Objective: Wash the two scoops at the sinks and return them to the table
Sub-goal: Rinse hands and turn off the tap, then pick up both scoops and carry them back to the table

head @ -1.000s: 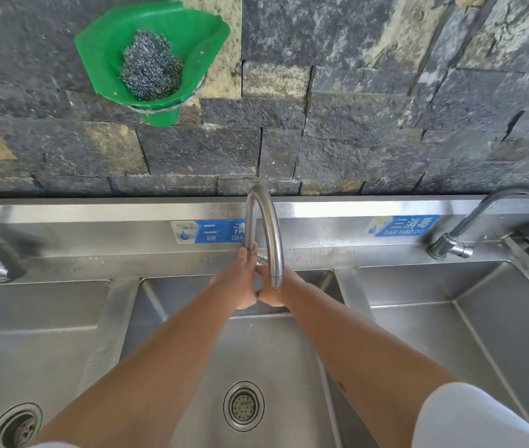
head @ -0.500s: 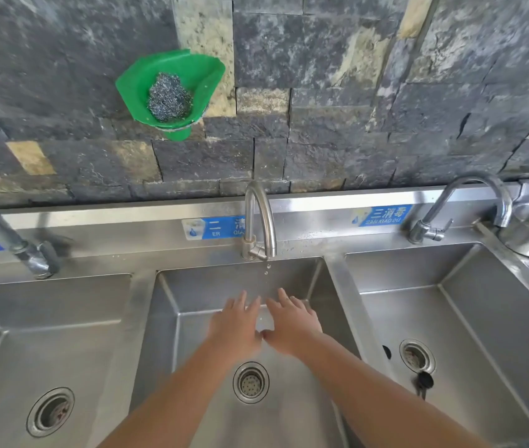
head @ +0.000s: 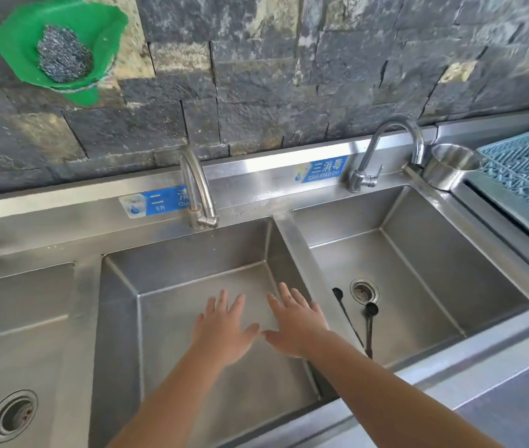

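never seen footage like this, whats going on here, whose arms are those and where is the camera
There is no machine here. The camera sits on a person's head and looks forward and down, so the two bare arms are the wearer's own. The left hand and right hand are spread open and empty above the middle sink. No water shows at its tap.

Two dark long-handled scoops lie on the floor of the right sink, beside its drain. A second tap stands behind that sink, with a steel cup and a blue rack to its right. On the stone wall, a green holder carries a steel scrubber.
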`<state>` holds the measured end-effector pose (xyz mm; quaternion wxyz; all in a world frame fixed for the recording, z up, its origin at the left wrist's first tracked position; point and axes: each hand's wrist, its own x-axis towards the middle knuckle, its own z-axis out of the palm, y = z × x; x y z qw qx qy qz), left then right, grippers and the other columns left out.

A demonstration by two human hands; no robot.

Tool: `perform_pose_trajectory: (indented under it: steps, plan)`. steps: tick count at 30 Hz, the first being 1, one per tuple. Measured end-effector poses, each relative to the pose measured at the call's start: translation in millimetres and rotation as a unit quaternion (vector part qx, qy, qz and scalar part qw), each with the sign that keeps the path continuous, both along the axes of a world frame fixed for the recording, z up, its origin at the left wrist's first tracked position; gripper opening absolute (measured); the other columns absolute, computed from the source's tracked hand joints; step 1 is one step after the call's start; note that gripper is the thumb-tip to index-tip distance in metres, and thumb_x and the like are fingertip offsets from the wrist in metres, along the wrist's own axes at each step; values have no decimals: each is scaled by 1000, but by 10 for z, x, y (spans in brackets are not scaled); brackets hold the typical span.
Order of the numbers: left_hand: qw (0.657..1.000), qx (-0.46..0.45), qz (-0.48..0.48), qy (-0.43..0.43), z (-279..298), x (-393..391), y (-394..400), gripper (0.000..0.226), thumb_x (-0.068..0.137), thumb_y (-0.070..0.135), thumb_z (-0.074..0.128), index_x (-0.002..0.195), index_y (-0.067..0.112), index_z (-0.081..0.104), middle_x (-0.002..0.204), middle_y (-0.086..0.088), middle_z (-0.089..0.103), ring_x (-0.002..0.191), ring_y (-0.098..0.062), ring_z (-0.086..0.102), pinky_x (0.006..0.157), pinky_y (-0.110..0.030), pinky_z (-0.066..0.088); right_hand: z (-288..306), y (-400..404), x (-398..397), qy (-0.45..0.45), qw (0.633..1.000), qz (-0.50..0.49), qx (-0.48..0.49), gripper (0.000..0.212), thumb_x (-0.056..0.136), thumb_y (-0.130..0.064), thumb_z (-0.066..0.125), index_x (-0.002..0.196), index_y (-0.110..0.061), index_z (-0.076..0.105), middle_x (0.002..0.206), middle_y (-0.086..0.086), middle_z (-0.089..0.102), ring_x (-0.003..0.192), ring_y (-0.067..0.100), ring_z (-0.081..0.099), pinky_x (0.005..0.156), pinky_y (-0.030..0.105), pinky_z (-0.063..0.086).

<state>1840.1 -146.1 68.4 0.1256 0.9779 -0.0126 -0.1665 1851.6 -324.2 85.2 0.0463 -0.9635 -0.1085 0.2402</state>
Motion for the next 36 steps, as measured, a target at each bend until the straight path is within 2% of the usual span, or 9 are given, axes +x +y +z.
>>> perform_pose_trajectory:
  steps: [10, 17, 21, 23, 25, 27, 31, 33, 36]
  plan:
    - [993, -36, -108, 4, 47, 238, -1394, 80, 82, 69, 33, 150, 30, 16, 162, -11, 13, 147, -36, 13, 114, -50, 26, -63, -1360, 82, 15, 994, -108, 31, 75, 91, -57, 44, 152, -30, 11, 167, 1, -3, 153, 24, 6, 117, 53, 22]
    - [987, -94, -116, 59, -168, 566, -2578, 77, 87, 61, 43, 150, 21, 21, 154, -12, 26, 142, -31, 18, 116, -46, 24, -382, -2382, 388, 74, 984, -159, 27, 77, 86, -58, 46, 152, -30, 18, 167, 1, 1, 151, 25, 12, 113, 53, 26]
    - [971, -169, -43, 162, -509, 767, -3116, 76, 89, 54, 46, 152, 20, 19, 160, -8, 20, 148, -25, 12, 117, -42, 15, -708, -2817, 596, 115, 969, -217, 41, 76, 81, -56, 53, 146, -31, 23, 161, 2, 21, 139, 31, 37, 106, 53, 36]
    - [960, -194, 2, 204, -722, 859, -3347, 73, 89, 48, 48, 151, 18, 25, 156, -6, 30, 144, -23, 25, 115, -38, 21, -931, -2981, 704, 142, 952, -263, 63, 74, 78, -49, 56, 144, -31, 25, 149, 2, 38, 127, 32, 49, 100, 50, 42]
    - [942, -223, 67, 242, -961, 959, -3547, 62, 88, 41, 50, 144, 18, 38, 133, 1, 54, 122, -19, 49, 101, -34, 37, -1206, -3113, 824, 178, 924, -322, 104, 68, 79, -41, 57, 141, -26, 32, 136, 4, 51, 114, 30, 56, 90, 41, 48]
    - [923, -249, 127, 264, -1227, 1049, -3698, 46, 85, 34, 51, 129, 22, 53, 102, 11, 62, 89, -9, 57, 78, -25, 46, -1477, -3212, 929, 220, 890, -376, 135, 57, 84, -36, 59, 135, -17, 42, 124, 8, 59, 97, 25, 56, 77, 32, 45]
    - [901, -235, 239, 277, -1853, 1226, -3855, 24, 85, 27, 52, 109, 24, 54, 98, 5, 64, 76, -13, 56, 55, -21, 39, -2002, -3374, 1064, 273, 836, -454, 146, 29, 90, -30, 55, 112, -12, 60, 106, 11, 64, 103, 28, 62, 76, 26, 41]
    - [881, -242, 305, 269, -2121, 1306, -3920, 21, 84, 27, 55, 103, 21, 56, 93, 3, 65, 79, -17, 59, 63, -28, 47, -2255, -3367, 1087, 292, 814, -477, 159, 34, 88, -24, 52, 117, -9, 63, 115, 11, 66, 110, 29, 61, 79, 27, 43]
    - [856, -258, 377, 244, -2469, 1412, -4008, 23, 82, 17, 59, 105, 11, 57, 101, -9, 68, 96, -32, 64, 88, -43, 53, -2533, -3269, 1138, 286, 777, -525, 195, 38, 81, -15, 51, 118, -9, 62, 110, 11, 67, 100, 30, 62, 77, 28, 46]
